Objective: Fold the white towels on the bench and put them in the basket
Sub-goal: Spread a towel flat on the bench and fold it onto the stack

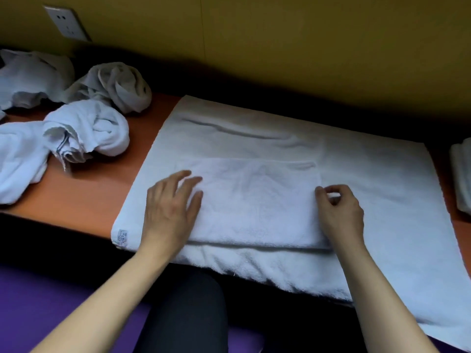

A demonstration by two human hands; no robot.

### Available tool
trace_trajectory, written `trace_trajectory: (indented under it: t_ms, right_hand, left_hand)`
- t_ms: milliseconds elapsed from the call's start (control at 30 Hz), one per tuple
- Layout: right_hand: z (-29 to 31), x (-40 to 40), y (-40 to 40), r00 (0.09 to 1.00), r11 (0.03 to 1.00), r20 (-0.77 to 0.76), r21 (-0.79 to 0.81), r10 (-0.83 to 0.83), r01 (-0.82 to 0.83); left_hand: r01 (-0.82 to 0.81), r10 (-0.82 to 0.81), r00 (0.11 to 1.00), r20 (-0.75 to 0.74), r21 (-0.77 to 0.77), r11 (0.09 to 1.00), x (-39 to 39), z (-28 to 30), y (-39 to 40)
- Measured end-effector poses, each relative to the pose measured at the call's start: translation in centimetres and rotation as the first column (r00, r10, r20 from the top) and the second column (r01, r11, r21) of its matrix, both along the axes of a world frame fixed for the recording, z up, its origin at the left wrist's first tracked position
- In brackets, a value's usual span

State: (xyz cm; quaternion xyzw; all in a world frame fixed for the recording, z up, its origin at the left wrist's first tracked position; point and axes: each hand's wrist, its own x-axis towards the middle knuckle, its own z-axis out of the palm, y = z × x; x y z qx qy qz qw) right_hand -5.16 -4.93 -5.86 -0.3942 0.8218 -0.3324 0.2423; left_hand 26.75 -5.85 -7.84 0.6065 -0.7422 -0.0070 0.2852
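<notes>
Orange bench (102, 200) along a mustard-yellow wall; its far edge is lost in deep shadow.

A large white towel (369, 200) is spread flat across the bench, its near edge hanging over the front and its right corner running out of view at the bottom right. A small label (122, 236) sits at its near left corner; the print is too blurred to read.

On top of it lies a smaller folded towel (254, 200), a neat rectangle, near edge parallel to the bench front. Both are the same white, so the layers are hard to separate except at the fold lines.

Left hand (170, 207): fingers straight and spread, palm down, pressing flat on the left end of the folded towel.

Right hand (339, 210): fingers curled in, thumb and fingertips pinched at the right edge of the folded towel. How much cloth sits between them I cannot tell.

To the left, a heap of crumpled towels (84, 128), unfolded, partly cut off by the left edge. At the far right edge, a sliver of a white stack (462, 179), mostly out of view.

A wall socket (66, 24) at upper left. Dark-clothed knee (188, 314) and purple floor (38, 301) below. No basket visible from here.
</notes>
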Motion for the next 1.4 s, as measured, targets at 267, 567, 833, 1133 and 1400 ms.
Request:
trace_trajectory:
  t_ms: [267,567,833,1133,1400]
  right_hand:
    - [1.0,1.2,4.0,0.968,0.992,0.25,0.125,-0.024,-0.008]
    - [5.6,8.9,1.4,0.974,0.964,0.213,-0.266,0.073,-0.014]
    - [4.6,20.2,0.8,0.914,0.867,-0.134,-0.289,0.383,-0.405]
    - [1.8,23.1,2.1,0.826,0.819,-0.188,-0.133,0.532,-0.558]
    - [1.9,20.2,1.2,0.86,0.83,-0.167,-0.225,0.483,-0.51]
  left_hand:
    - [0.003,-0.059,0.985,0.164,0.325,0.946,1.9,-3.0,5.6]
    - [0.057,-0.013,0.993,-0.115,0.392,0.918,2.1,-1.8,5.1]
    - [0.073,0.294,0.724,-0.624,0.493,0.867,3.7,-0.3,4.2]
    - [0.067,0.383,0.638,-0.668,0.544,0.837,4.7,0.0,3.4]
    - [-0.085,0.542,0.713,-0.444,0.713,0.696,3.9,2.8,2.0]
